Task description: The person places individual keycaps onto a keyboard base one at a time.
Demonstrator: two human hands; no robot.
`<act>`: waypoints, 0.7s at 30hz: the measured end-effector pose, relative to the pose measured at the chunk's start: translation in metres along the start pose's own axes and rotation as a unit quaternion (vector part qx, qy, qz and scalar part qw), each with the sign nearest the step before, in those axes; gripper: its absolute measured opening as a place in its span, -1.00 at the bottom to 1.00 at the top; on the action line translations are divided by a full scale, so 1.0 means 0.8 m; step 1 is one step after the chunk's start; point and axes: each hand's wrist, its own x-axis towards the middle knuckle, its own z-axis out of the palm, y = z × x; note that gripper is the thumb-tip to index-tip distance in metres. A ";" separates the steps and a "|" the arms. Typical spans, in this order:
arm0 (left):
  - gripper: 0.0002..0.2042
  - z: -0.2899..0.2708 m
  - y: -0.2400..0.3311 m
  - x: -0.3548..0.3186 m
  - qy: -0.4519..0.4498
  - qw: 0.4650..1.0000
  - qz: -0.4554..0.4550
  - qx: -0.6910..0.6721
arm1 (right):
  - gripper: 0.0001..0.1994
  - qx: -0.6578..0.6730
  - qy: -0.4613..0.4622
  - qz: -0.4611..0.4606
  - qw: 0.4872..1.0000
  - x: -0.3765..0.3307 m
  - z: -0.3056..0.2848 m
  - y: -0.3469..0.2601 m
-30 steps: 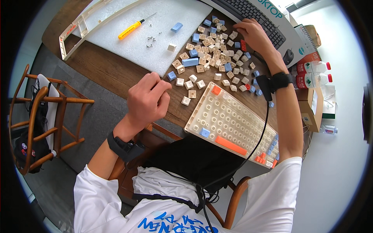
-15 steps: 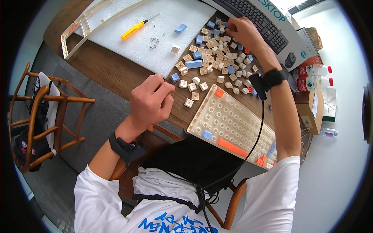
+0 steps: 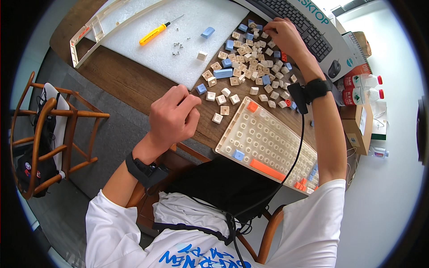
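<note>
Holding our right hand (image 3: 286, 38) at the far edge of the heap of key caps (image 3: 240, 59), we are pointing its fingers downward; we cannot tell whether they are pinching one. Our left hand (image 3: 172, 114) is hanging near the close edge of the bench (image 3: 107, 71), its fingers loosely curled; whether they are gripping anything, we cannot tell. The key caps are lying loose on the wood, between a white foam sheet (image 3: 190, 64) and a pale keyboard base (image 3: 266, 140). We are judging them light, stiff, slightly slippery and hard to break, each asking for a fingertip pinch on two opposite sides, and the long blue cap (image 3: 223, 73) for a hold near its middle. The wood-grain bench is carrying the foam, where a yellow screwdriver (image 3: 152, 35) and small screws (image 3: 175, 53) are resting. Bottles (image 3: 357, 81) are sitting at the right; leftward, a wooden chair (image 3: 70, 120) is standing on grey floor (image 3: 107, 147).
</note>
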 end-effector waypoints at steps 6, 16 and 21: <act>-0.87 -0.002 0.000 0.001 -0.005 1.000 -0.003 0.002 | -0.84 -0.011 0.001 0.023 1.000 -0.007 0.005 -0.002; -0.88 -0.002 -0.001 0.000 -0.003 1.000 -0.001 0.002 | -0.83 0.071 0.011 -0.034 0.997 0.003 -0.009 -0.027; -0.88 -0.002 0.001 0.000 -0.002 1.000 -0.004 -0.003 | -0.82 0.081 -0.041 0.039 0.995 0.006 -0.006 -0.033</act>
